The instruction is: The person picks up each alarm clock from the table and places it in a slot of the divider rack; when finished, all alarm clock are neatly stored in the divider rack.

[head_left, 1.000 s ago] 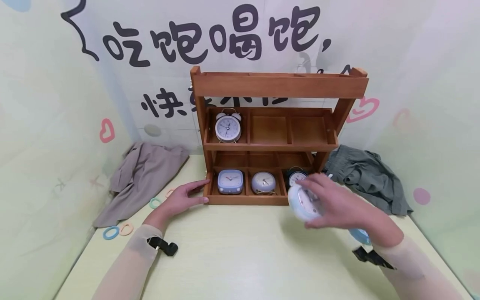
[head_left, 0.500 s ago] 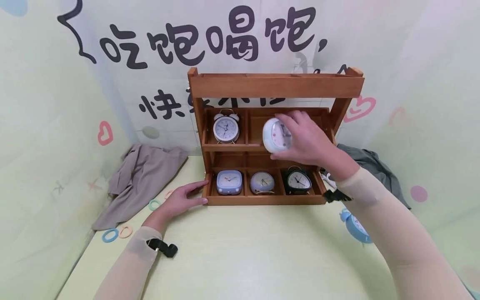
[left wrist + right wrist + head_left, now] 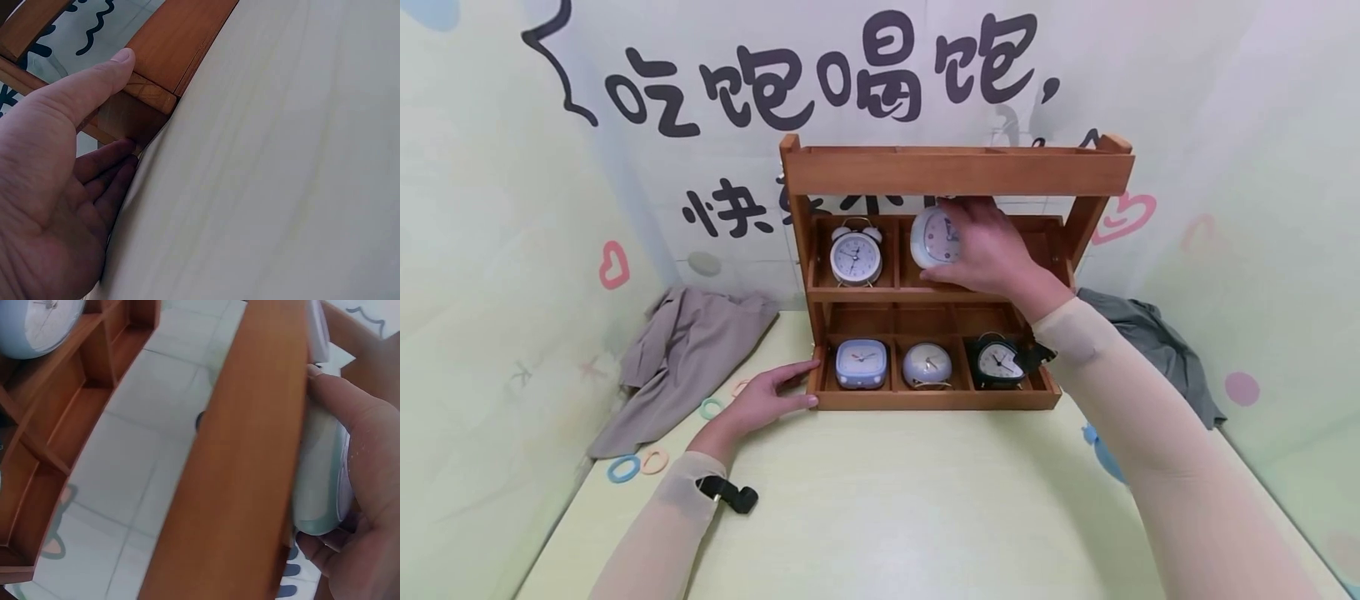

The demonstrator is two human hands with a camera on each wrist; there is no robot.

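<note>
My right hand (image 3: pixel 992 254) grips a white and pale blue alarm clock (image 3: pixel 934 237) with a pinkish dial, at the middle compartment of the wooden rack's (image 3: pixel 958 172) second tier. In the right wrist view, the thumb and fingers span the clock's rounded side (image 3: pixel 315 475) close by a wooden rail; the hand covers part of its dial. My left hand (image 3: pixel 763 400) rests against the rack's lower left corner, its fingers extended. In the left wrist view, the thumb lies on the wooden end (image 3: pixel 150 90) and the other fingers reach along its side, low by the table.
A white twin-bell clock (image 3: pixel 855 257) stands left on the second tier. Below are a blue square clock (image 3: pixel 861 364), a lilac round clock (image 3: pixel 927 365) and a black clock (image 3: pixel 996 361). A blue clock (image 3: pixel 1107 457) lies partly behind my right forearm. Cloths (image 3: pixel 700 350) and rings (image 3: pixel 623 468) lie aside.
My right hand has carried the white and pale blue clock up from before the bottom tier, leftward and into the second tier's middle compartment. My left hand stays at the rack's corner.
</note>
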